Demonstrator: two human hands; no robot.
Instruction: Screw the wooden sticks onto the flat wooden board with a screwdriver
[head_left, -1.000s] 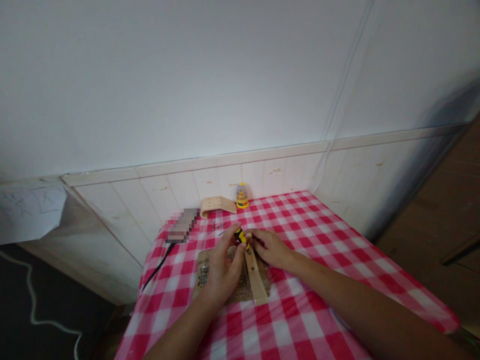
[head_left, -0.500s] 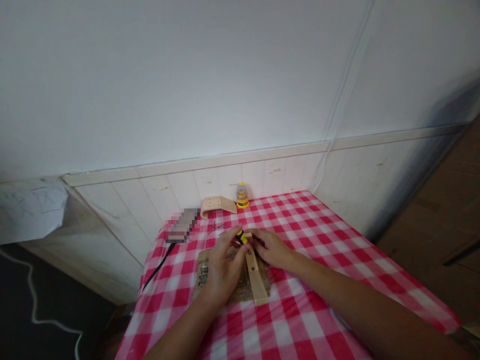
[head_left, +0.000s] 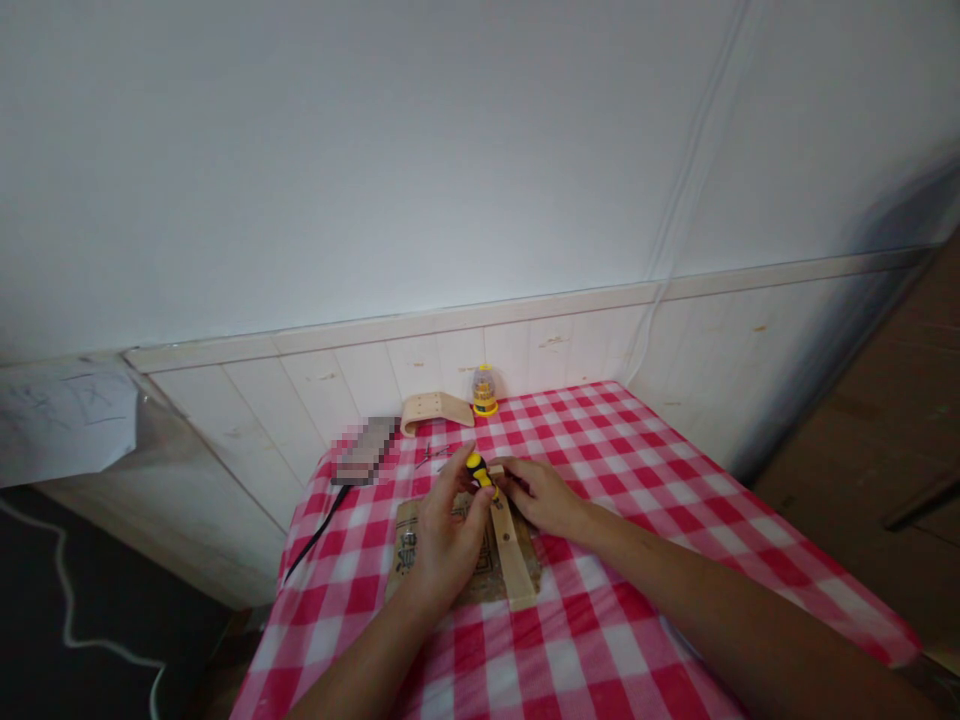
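My left hand (head_left: 444, 535) is closed round the yellow and black handle of a small screwdriver (head_left: 478, 470), whose tip points down at the far end of a light wooden strip (head_left: 511, 555). My right hand (head_left: 541, 495) pinches that far end of the strip, just right of the screwdriver. The strip lies lengthwise on a brown flat board (head_left: 480, 582) on the red and white checked tablecloth (head_left: 600, 450). What the tip touches is hidden by my fingers.
At the table's back edge stand a curved wooden piece (head_left: 435, 409) and a small yellow bit holder (head_left: 484, 391). A blurred grey box (head_left: 365, 451) with a black cable (head_left: 315, 535) sits at the back left. Small metal parts (head_left: 433, 456) lie beyond my hands. A white panelled wall backs the table.
The screwdriver handle has shifted slightly between my left fingers, as if being turned. Both hands stay in place on the strip.
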